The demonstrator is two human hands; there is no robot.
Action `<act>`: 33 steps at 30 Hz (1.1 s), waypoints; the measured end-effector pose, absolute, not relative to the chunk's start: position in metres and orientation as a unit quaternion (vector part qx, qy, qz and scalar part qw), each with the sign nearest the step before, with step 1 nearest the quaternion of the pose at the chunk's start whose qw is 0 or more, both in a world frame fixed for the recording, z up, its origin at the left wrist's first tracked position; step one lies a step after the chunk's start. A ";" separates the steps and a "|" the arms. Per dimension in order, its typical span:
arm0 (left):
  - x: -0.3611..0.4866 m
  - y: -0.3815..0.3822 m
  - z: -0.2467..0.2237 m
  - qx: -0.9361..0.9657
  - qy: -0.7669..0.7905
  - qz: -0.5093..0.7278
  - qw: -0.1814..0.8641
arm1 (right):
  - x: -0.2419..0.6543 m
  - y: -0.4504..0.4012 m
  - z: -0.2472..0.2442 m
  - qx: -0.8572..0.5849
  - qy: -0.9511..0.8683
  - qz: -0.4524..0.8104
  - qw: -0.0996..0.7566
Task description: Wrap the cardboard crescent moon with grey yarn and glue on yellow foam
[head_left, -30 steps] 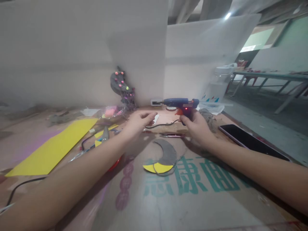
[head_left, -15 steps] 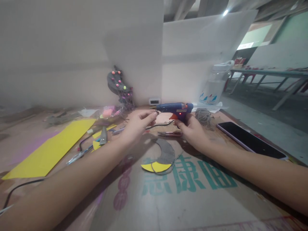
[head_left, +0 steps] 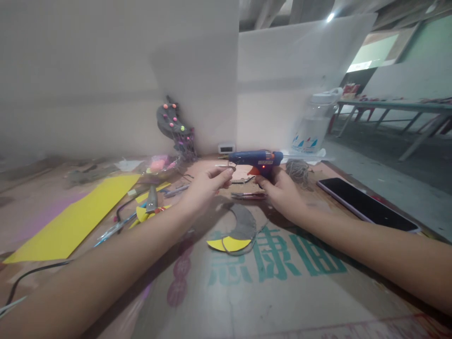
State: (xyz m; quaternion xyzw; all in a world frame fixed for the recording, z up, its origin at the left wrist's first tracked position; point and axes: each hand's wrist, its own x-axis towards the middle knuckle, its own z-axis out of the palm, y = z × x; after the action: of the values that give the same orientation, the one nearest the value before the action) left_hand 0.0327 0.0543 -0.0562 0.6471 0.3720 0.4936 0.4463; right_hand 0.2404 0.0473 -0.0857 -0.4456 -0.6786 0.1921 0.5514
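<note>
My right hand (head_left: pixel 280 188) is wrapped round the handle of a blue glue gun (head_left: pixel 256 158), whose nozzle points left and whose red light is lit. Just below the nozzle, my left hand (head_left: pixel 208 186) is closed in a pinch; a thin strand shows at its fingertips, too small to make out clearly. Nearer to me on the board lies a grey crescent (head_left: pixel 243 221) with a yellow piece (head_left: pixel 229 244) at its lower end and grey yarn looped over it. Small snips (head_left: pixel 249 195) lie between the hands and the crescent.
A yellow sheet (head_left: pixel 76 216) and scattered tools lie at the left. A decorated grey crescent (head_left: pixel 171 120) leans on the back wall. At the right are a yarn ball (head_left: pixel 297 172), a phone (head_left: pixel 367 205) and a bottle (head_left: pixel 312 122). A small white device (head_left: pixel 226 149) stands behind the gun.
My left hand has moved slightly down and away from the nozzle, still pinched. The glue gun and my right hand have hardly moved.
</note>
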 end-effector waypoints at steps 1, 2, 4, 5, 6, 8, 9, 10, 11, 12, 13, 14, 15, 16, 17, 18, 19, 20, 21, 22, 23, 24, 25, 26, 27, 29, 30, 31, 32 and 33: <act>0.033 0.054 -0.056 0.646 0.383 0.493 0.440 | 0.240 0.047 -0.086 -0.446 -0.678 0.196 0.551; 0.033 0.053 -0.056 0.645 0.395 0.491 0.433 | 0.240 0.047 -0.086 -0.445 -0.677 0.199 0.552; 0.032 0.053 -0.056 0.646 0.413 0.485 0.420 | 0.240 0.047 -0.086 -0.442 -0.677 0.201 0.553; 0.032 0.053 -0.055 0.649 0.421 0.479 0.415 | 0.240 0.047 -0.087 -0.442 -0.678 0.200 0.553; 0.031 0.052 -0.055 0.653 0.426 0.472 0.411 | 0.240 0.047 -0.087 -0.442 -0.679 0.197 0.553; 0.030 0.052 -0.055 0.659 0.433 0.460 0.408 | 0.241 0.048 -0.088 -0.444 -0.682 0.192 0.548; 0.030 0.051 -0.054 0.662 0.434 0.455 0.408 | 0.241 0.048 -0.088 -0.445 -0.684 0.190 0.546; 0.030 0.051 -0.054 0.666 0.432 0.452 0.407 | 0.242 0.049 -0.088 -0.444 -0.685 0.189 0.545; 0.030 0.051 -0.054 0.671 0.427 0.450 0.407 | 0.242 0.049 -0.088 -0.444 -0.687 0.188 0.545; 0.030 0.052 -0.054 0.675 0.422 0.448 0.407 | 0.242 0.049 -0.087 -0.443 -0.688 0.186 0.544; 0.029 0.053 -0.055 0.678 0.417 0.446 0.410 | 0.242 0.049 -0.087 -0.442 -0.689 0.183 0.544; 0.029 0.054 -0.055 0.681 0.413 0.443 0.412 | 0.242 0.049 -0.086 -0.440 -0.691 0.180 0.545; 0.028 0.056 -0.055 0.682 0.410 0.440 0.415 | 0.242 0.049 -0.085 -0.438 -0.692 0.177 0.546; 0.028 0.057 -0.055 0.684 0.409 0.438 0.416 | 0.242 0.048 -0.085 -0.436 -0.693 0.177 0.547; 0.027 0.059 -0.055 0.686 0.407 0.437 0.416 | 0.241 0.048 -0.084 -0.434 -0.693 0.177 0.548; 0.026 0.060 -0.055 0.687 0.406 0.436 0.415 | 0.241 0.047 -0.083 -0.432 -0.693 0.179 0.548; 0.025 0.061 -0.054 0.690 0.404 0.432 0.416 | 0.240 0.046 -0.083 -0.433 -0.693 0.183 0.546; 0.025 0.061 -0.054 0.696 0.402 0.423 0.419 | 0.240 0.046 -0.083 -0.438 -0.693 0.187 0.542; 0.024 0.061 -0.053 0.703 0.402 0.407 0.423 | 0.240 0.046 -0.083 -0.442 -0.690 0.189 0.541; 0.024 0.060 -0.054 0.708 0.407 0.388 0.428 | 0.240 0.047 -0.084 -0.444 -0.686 0.188 0.545; 0.024 0.060 -0.054 0.711 0.414 0.367 0.434 | 0.240 0.048 -0.085 -0.441 -0.680 0.187 0.555; 0.024 0.060 -0.056 0.707 0.425 0.354 0.441 | 0.240 0.049 -0.086 -0.435 -0.673 0.188 0.568; 0.024 0.060 -0.057 0.693 0.436 0.352 0.454 | 0.241 0.051 -0.087 -0.428 -0.666 0.189 0.581; 0.024 0.061 -0.059 0.674 0.442 0.357 0.472 | 0.242 0.052 -0.088 -0.422 -0.662 0.191 0.590; 0.024 0.062 -0.060 0.654 0.442 0.367 0.492 | 0.242 0.054 -0.089 -0.422 -0.659 0.194 0.592; 0.024 0.065 -0.061 0.627 0.419 0.392 0.526 | 0.244 0.056 -0.090 -0.429 -0.661 0.198 0.583; 0.024 0.066 -0.060 0.619 0.406 0.401 0.539 | 0.244 0.056 -0.090 -0.430 -0.663 0.198 0.579; 0.024 0.067 -0.059 0.612 0.398 0.408 0.548 | 0.244 0.056 -0.090 -0.430 -0.665 0.199 0.577; 0.024 0.067 -0.058 0.607 0.393 0.413 0.554 | 0.244 0.055 -0.090 -0.429 -0.667 0.199 0.576; 0.024 0.067 -0.056 0.603 0.393 0.415 0.557 | 0.243 0.054 -0.089 -0.429 -0.668 0.200 0.574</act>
State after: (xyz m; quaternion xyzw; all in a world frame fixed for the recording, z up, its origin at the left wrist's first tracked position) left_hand 0.0238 0.0667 -0.0559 0.6028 0.3928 0.4145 0.5572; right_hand 0.2431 0.0544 -0.0893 -0.4290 -0.6681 0.1998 0.5741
